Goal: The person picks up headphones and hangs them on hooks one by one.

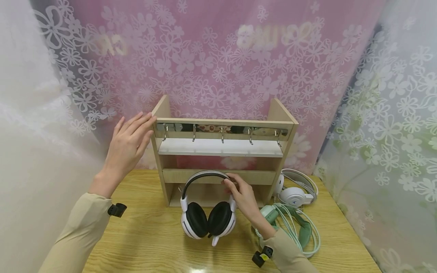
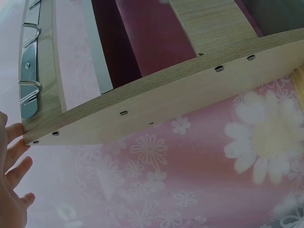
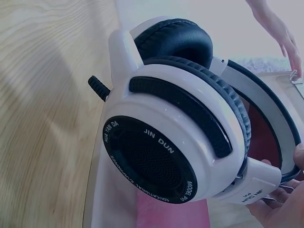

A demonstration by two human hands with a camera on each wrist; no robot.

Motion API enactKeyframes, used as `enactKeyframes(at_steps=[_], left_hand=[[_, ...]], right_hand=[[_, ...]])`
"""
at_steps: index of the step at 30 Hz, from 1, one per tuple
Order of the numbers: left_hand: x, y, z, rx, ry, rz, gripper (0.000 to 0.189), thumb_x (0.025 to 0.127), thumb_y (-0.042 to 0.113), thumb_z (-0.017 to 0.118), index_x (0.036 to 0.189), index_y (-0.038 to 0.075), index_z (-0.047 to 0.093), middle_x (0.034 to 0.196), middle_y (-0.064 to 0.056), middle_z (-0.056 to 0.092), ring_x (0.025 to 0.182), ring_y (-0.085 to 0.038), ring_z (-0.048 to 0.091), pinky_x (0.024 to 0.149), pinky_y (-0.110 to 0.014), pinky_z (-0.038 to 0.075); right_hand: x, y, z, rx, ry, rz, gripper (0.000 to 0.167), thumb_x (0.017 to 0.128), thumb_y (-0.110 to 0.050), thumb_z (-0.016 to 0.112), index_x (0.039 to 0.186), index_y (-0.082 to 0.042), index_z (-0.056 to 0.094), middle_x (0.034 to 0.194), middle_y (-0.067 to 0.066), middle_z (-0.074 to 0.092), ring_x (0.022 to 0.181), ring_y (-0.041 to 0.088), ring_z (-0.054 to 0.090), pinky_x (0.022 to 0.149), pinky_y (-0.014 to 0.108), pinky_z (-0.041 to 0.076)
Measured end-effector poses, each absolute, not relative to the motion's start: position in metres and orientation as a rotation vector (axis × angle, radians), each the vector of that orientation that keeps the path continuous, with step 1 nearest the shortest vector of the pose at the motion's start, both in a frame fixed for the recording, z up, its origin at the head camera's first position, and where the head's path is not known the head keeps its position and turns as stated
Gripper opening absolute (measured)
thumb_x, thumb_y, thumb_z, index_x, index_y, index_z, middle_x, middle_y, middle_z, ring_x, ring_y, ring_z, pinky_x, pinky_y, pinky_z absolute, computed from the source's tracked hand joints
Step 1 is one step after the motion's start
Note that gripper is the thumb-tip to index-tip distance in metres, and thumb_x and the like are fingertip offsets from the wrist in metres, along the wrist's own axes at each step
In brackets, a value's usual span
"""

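White headphones [image 1: 209, 206] with black ear pads hang upright in front of a small wooden shelf [image 1: 218, 176]. My right hand [image 1: 243, 194] grips their headband near its right end, thumb and fingers around the band. The right wrist view shows the outer face of one ear cup [image 3: 190, 123], with a short black microphone tip beside it. My left hand [image 1: 128, 142] has its fingers extended and rests its fingertips on the shelf's upper left corner. In the left wrist view those fingers [image 2: 16, 166] touch the corner beside the hook strip [image 2: 29, 71].
Several metal hooks [image 1: 222, 137] line the shelf's top front rail, above a white board [image 1: 220, 147]. Right of the shelf lie white headphones [image 1: 294, 196] and, nearer, green headphones [image 1: 304, 231] with a coiled cable, on the wooden table [image 1: 143, 235]. A floral pink curtain [image 1: 211, 57] stands behind.
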State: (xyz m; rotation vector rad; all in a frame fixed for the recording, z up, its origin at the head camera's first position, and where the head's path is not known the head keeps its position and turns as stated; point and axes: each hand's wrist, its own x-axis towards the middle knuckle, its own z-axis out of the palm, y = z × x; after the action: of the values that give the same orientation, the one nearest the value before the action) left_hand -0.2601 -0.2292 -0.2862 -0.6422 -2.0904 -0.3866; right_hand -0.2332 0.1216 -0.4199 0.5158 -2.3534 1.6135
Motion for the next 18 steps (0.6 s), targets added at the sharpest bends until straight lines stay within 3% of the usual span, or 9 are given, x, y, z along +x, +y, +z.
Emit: enactKeyframes(at_steps=[5, 11, 18], left_hand=[[-0.260, -0.229, -0.286, -0.644, -2.087, -0.384, 0.042, 0.103, 0.020, 0.057, 0.144, 0.011, 0.057, 0.149, -0.008, 0.054, 0.143, -0.030, 0.043, 0.123, -0.051, 0.014], [-0.260, -0.229, -0.286, -0.639, -2.091, -0.384, 0.042, 0.103, 0.019, 0.058, 0.144, 0.011, 0.058, 0.149, -0.008, 0.054, 0.143, -0.029, 0.043, 0.123, -0.052, 0.014], [-0.259, -0.229, -0.285, -0.636, -2.095, -0.382, 0.043, 0.102, 0.018, 0.060, 0.144, 0.011, 0.058, 0.148, -0.009, 0.055, 0.143, -0.030, 0.043, 0.123, -0.051, 0.014]], right_hand=[[-0.233, 0.116, -0.416, 0.520, -2.331, 1.670, 0.029, 0.105, -0.022, 0.058, 0.131, -0.010, 0.065, 0.110, 0.009, 0.073, 0.087, 0.033, 0.072, 0.080, 0.050, 0.058], [-0.225, 0.107, -0.400, 0.488, -2.349, 1.623, 0.028, 0.104, -0.014, 0.057, 0.130, -0.005, 0.064, 0.110, 0.014, 0.073, 0.083, 0.028, 0.073, 0.073, 0.039, 0.057], [-0.208, 0.098, -0.372, 0.559, -2.305, 1.622, 0.027, 0.104, -0.008, 0.056, 0.128, 0.002, 0.063, 0.108, 0.022, 0.072, 0.085, 0.041, 0.071, 0.069, 0.029, 0.053]])
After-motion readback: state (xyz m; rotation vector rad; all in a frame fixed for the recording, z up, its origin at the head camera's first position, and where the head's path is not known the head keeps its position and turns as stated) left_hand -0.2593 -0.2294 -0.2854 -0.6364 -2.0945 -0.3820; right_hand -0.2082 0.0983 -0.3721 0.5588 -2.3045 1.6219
